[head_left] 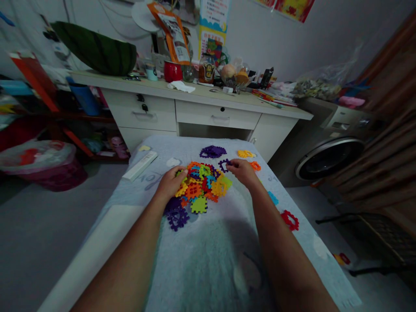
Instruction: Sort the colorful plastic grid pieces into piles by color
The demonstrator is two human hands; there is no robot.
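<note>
A mixed pile of toothed plastic building pieces (194,190) in several colours lies on the cloth-covered table. At its left edge, my left hand (169,184) is closed with curled fingers against yellow and green pieces; exactly what it grips is hidden. My right hand (243,169) pinches a purple frame-shaped building piece (223,165) just right of the pile. Beyond it sits a heap of purple pieces (212,151). Separate groups lie along the right side: yellow pieces (245,154), orange pieces (255,166), a blue piece (273,198) and red pieces (290,220).
A long white box (140,166) lies at the table's left. Behind stands a white desk (201,113) bearing a watermelon-shaped object (97,50), a red pot (172,71) and a jar (206,69). A washing machine (328,147) is at right, a lined pink bin (48,173) at left.
</note>
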